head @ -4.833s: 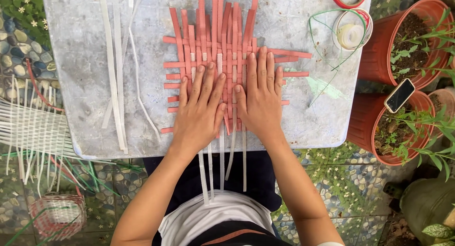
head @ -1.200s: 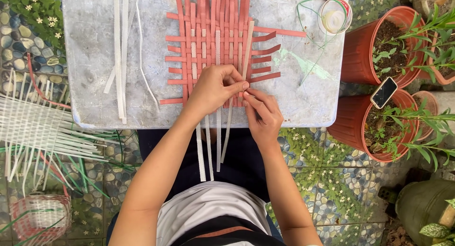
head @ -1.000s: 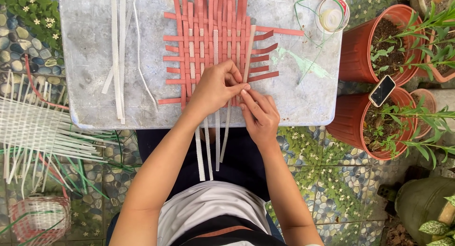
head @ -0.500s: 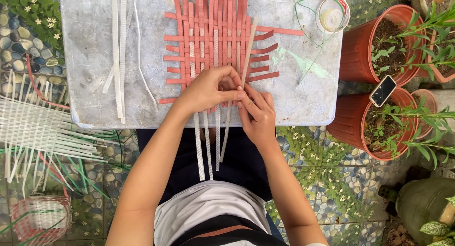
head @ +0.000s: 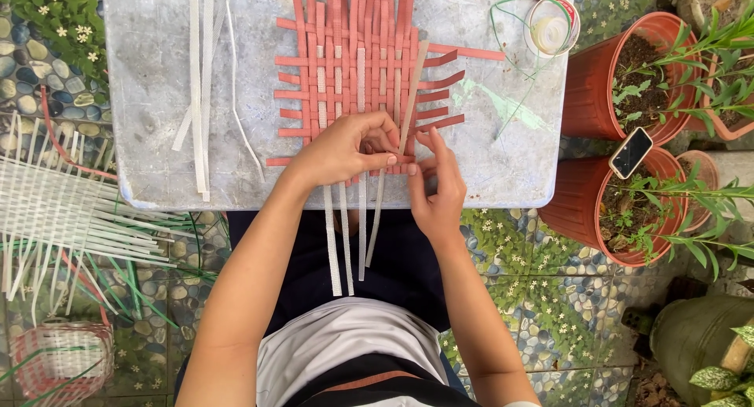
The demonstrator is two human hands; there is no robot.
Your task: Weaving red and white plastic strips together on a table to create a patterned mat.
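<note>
A: Fingers (head: 375,160) of left hand (head: 342,149) curled, pinching a strip at the near edge of the woven mat (head: 357,77). Right hand (head: 434,189)?

B: Fingers half-curled, tips on the tan strip (head: 411,97) leaning across the mat's right side. Exact grip, cannot tell.

A: Mat location?

B: On the grey tabletop (head: 149,93), centre. Red strips, some pale ones woven in; four pale tails (head: 345,234) hang off the edge.

A: Other counts?

B: Two terracotta pots (head: 585,85), one phone (head: 631,153), loose white strips (head: 200,85) left.

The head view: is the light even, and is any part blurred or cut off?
Head view: soft, even daylight, no glare on the grey table; left hand, right hand and woven strips are sharp; the mat's top is cut by the frame edge.
</note>
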